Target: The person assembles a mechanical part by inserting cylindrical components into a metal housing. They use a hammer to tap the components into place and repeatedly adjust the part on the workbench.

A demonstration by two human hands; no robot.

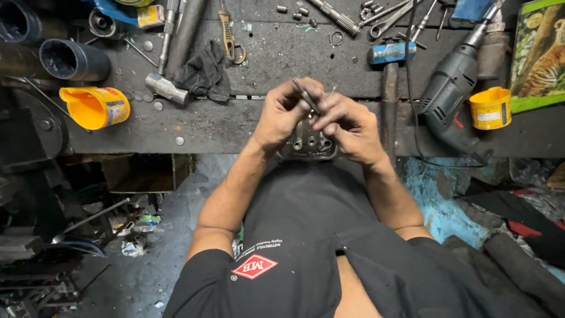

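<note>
Two hands meet at the middle of my view, above the near edge of a dark, grimy workbench (pixel 235 126). Listing from left to right as I see it. Far left: black pipe (pixel 73 59) lying on its side, open end toward me. Just below it: yellow cup (pixel 94 107), tipped over, mouth facing left. Next: hammer (pixel 170 53), steel head near the bench's middle, handle running up and away. Touching it on the right: black rag (pixel 203 73), crumpled. Centre: left hand (pixel 282 115), fingers curled and pressed together, pinching the lower part of a thin metal rod (pixel 307 96); the rod tilts up and to the left between both hands. Under the hands: grey metal engine part (pixel 309 143) with round holes, at the bench's near edge against my lap. Right hand (pixel 347 126), fingertips pressed on the rod from the other side. Further right: blue-headed mallet (pixel 389 56), then grey electric drill (pixel 453 88), nose pointing up. Near the right edge: small yellow tub (pixel 490 108), upright.
</note>
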